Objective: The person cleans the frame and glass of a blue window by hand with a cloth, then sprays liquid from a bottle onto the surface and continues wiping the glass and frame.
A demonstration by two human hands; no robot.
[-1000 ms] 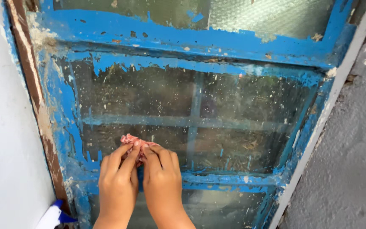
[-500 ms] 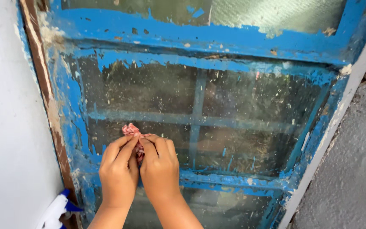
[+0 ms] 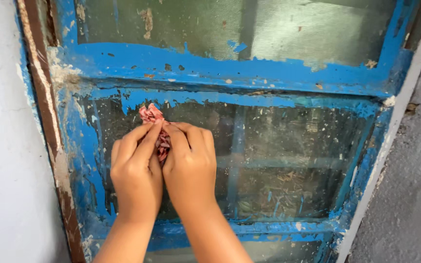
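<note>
Up against the blue window frame point(image 3: 230, 68), dirty glass point(image 3: 288, 160) is showing beneath its top bar; left hand point(image 3: 135, 178) and right hand point(image 3: 191, 165) are together pinching a pink rag point(image 3: 153, 117), sticking upward from their fingertips.

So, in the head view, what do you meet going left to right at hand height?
White wall → brown strip → blue frame → left hand → pink cloth → right hand → dirty glass → grey wall.
</note>
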